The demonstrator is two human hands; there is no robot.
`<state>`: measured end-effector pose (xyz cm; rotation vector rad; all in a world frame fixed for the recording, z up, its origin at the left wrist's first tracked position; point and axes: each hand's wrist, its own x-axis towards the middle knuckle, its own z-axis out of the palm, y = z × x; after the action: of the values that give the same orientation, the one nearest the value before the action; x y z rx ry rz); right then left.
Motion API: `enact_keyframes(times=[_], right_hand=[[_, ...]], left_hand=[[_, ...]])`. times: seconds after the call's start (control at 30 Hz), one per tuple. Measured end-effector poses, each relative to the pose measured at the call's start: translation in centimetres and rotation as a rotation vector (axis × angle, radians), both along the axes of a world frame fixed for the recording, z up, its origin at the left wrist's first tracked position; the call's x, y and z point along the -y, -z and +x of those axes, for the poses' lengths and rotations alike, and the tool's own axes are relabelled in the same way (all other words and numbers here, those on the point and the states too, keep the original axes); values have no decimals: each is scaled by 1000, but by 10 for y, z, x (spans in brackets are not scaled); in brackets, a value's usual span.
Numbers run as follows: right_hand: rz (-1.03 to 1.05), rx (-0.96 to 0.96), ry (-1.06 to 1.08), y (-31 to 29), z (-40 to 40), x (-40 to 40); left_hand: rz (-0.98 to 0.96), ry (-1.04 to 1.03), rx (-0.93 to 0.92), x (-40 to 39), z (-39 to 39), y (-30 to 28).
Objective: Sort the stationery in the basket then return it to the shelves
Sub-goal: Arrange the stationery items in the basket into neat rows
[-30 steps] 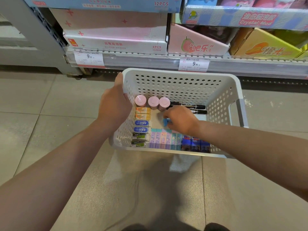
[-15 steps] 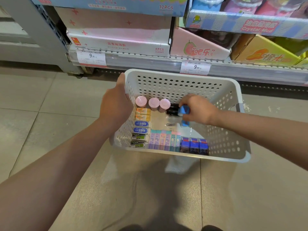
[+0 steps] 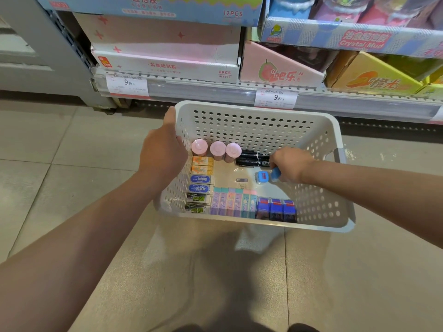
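A white perforated basket (image 3: 254, 111) is held above the tiled floor, with my left hand (image 3: 163, 152) gripping its left rim. Inside, my right hand (image 3: 288, 164) grips a small blue item (image 3: 275, 174) near the right wall, and another blue item (image 3: 262, 177) lies just left of it. Three pink-capped tubes (image 3: 217, 148) stand at the back beside two black markers (image 3: 251, 159). Erasers in orange, blue and green sleeves (image 3: 201, 185) line the left wall. Pastel boxes (image 3: 233, 203) and dark blue boxes (image 3: 275, 209) fill the front row.
The store shelf (image 3: 215, 91) runs behind the basket with two price tags (image 3: 127, 83) on its edge. Pink and white boxes (image 3: 167, 58), a pink pear box (image 3: 280, 68) and yellow boxes (image 3: 374, 77) sit on it. A grey upright (image 3: 48, 51) stands at left.
My right hand moved from the basket's middle toward the right wall with the blue item; a second blue item now lies beside it. My left hand stayed on the rim.
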<state>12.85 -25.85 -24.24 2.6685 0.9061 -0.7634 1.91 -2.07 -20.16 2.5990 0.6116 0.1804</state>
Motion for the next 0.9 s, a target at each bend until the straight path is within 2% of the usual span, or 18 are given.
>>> enact_keyframes(times=[0.7, 0.9], right_hand=[[-42, -45, -86, -5, -4, -5], [90, 42, -37, -31, -15, 10]], left_hand=[[-20, -18, 13, 0, 1, 4], [-19, 15, 55, -1, 0, 0]])
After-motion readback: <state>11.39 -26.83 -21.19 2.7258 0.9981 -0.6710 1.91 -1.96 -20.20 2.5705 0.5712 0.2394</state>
